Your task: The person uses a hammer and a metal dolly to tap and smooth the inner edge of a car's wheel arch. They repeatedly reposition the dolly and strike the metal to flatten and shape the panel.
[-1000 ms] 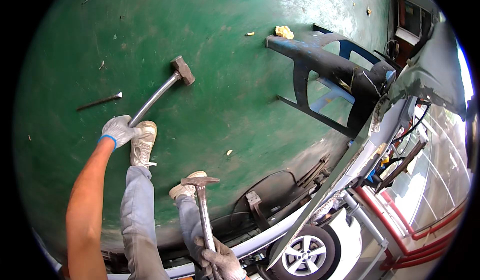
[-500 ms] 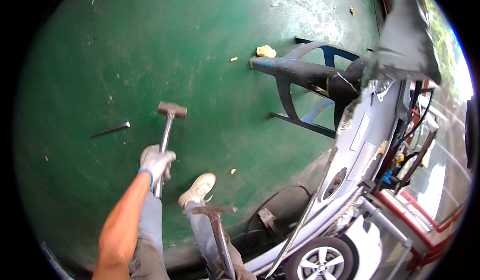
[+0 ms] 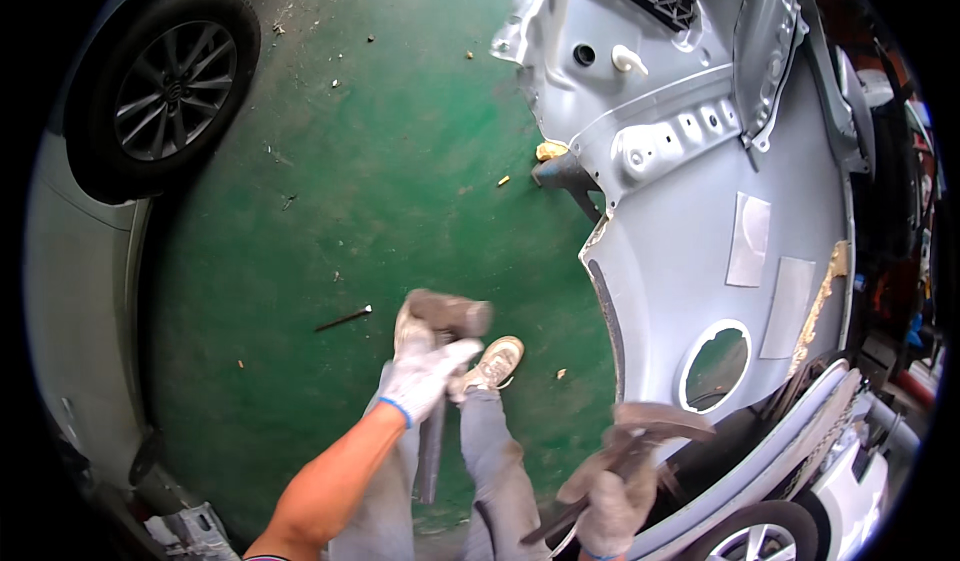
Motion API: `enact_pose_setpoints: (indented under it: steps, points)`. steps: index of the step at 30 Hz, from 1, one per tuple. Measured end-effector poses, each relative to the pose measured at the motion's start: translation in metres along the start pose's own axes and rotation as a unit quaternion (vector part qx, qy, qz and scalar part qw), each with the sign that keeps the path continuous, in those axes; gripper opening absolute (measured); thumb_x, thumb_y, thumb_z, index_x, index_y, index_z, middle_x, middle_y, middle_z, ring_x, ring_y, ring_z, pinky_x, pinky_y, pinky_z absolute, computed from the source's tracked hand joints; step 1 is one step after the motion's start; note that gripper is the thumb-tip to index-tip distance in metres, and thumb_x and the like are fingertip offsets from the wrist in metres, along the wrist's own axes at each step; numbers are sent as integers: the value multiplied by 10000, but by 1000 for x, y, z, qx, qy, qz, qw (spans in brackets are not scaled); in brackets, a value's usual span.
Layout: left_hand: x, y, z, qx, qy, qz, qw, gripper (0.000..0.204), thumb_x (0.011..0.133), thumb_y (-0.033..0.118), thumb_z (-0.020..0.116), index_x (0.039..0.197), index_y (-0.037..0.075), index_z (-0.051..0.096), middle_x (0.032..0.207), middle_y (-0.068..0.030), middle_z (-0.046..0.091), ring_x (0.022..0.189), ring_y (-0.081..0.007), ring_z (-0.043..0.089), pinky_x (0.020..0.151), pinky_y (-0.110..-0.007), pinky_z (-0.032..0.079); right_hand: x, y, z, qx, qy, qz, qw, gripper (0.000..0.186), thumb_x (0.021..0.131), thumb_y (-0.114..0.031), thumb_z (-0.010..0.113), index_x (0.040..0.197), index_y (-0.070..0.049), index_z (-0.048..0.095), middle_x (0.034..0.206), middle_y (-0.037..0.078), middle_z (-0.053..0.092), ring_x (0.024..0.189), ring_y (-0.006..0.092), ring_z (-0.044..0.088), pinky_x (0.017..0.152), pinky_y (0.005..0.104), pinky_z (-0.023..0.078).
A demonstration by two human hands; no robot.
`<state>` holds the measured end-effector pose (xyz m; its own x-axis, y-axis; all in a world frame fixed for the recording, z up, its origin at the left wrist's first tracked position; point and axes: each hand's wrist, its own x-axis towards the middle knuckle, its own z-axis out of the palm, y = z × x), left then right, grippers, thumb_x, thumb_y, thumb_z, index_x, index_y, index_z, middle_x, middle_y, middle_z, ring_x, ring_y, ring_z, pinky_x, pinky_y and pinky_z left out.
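Note:
My left hand (image 3: pixel 428 376), in a white glove with a blue cuff, is closed round the handle of a sledgehammer (image 3: pixel 452 313). Its blocky head, blurred, is above my shoes and the metal handle hangs down toward my legs. Lower right, my gloved right hand (image 3: pixel 606 513) grips a hammer (image 3: pixel 655 426) close below its long, curved head; the handle slants down to the left. This hammer is beside the lower edge of a large grey car body panel (image 3: pixel 670 291), which has a round opening and two pale patches. I cannot tell whether they touch.
A dark pointed tool (image 3: pixel 343 319) lies on the green floor (image 3: pixel 400 191), left of my feet. A parked car's wheel (image 3: pixel 165 91) stands at the upper left. Part of a dark stand (image 3: pixel 572 176) shows under the panel; a white car part with a wheel (image 3: pixel 755 541) is lower right.
The view has swung, bringing the panel's face and the parked car into sight. My right hand has come into view with its hammer raised. The sledgehammer now sits closer to my feet.

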<state>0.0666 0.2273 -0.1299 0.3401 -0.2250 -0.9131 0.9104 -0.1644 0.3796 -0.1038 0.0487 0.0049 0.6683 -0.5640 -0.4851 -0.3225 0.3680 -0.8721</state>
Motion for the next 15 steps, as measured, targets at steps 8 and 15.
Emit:
enact_pose_setpoints:
  steps: [8, 15]
  points:
    - [50, 68, 89, -47, -160, -88, 982, 271, 951, 240, 751, 932, 108, 515, 699, 14, 521, 472, -87, 477, 454, -303, 470, 51, -4, 45, 41, 164, 135, 976, 518, 1034, -364, 628, 1295, 75, 543, 669, 64, 570, 485, 148, 523, 403, 281, 422]
    - [54, 104, 82, 18, -200, -124, 972, 227, 972, 210, 708, 960, 77, 524, 725, -20, 531, 502, -110, 469, 455, -302, 442, 82, -4, 87, 149, 199, 225, 942, 442, 1051, -393, 580, 1262, -5, 559, 736, 45, 606, 556, 123, 549, 473, 248, 442]
